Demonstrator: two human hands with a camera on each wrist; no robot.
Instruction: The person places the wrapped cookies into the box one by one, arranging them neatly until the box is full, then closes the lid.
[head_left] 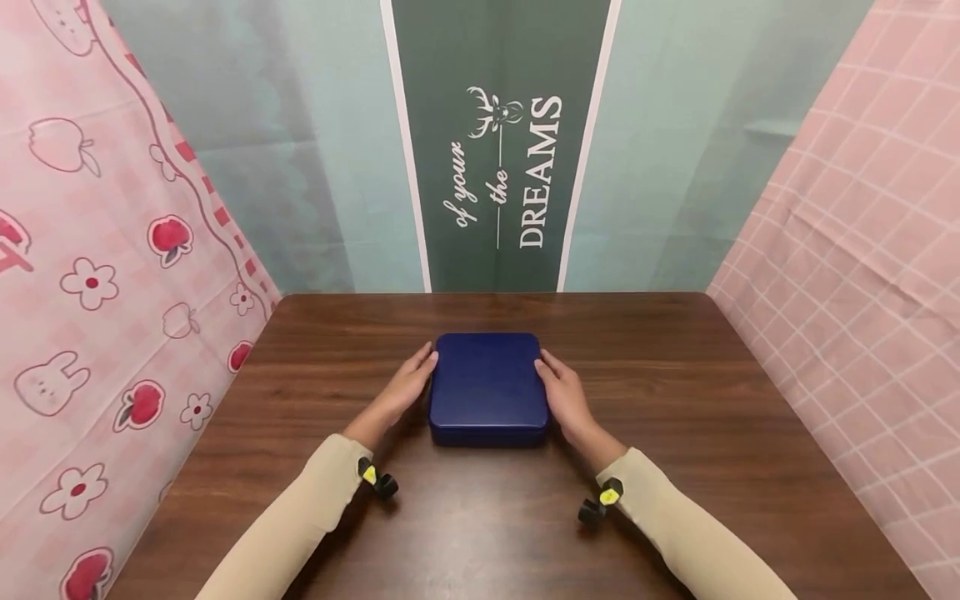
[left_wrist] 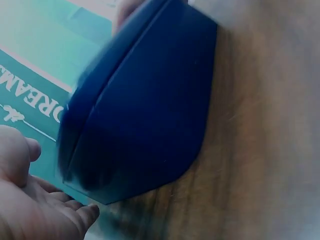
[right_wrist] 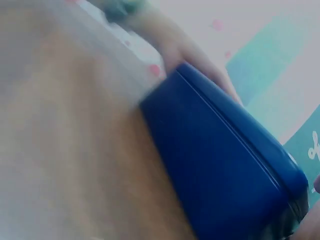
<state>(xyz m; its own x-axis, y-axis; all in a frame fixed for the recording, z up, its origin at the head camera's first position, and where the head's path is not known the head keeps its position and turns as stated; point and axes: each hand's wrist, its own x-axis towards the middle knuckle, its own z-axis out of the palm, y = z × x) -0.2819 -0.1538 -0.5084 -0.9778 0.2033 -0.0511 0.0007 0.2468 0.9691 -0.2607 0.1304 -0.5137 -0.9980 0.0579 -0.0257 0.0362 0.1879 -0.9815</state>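
Note:
A dark blue, shallow square box with rounded corners stands on the wooden table, its lid down. A seam runs round its side wall below the lid. My left hand lies along the box's left side, fingers extended forward and thumb by the top edge. On the opposite side, my right hand touches the box with its thumb at the top edge and fingers stretched along the wall. In the left wrist view the fingers reach to the lower corner. The right wrist view crops most of the right hand.
The brown wooden table surrounds the box. A green curtain with lettering hangs behind the table. Pink cloths hang on the left and the right. Small black cameras are strapped to both sleeves.

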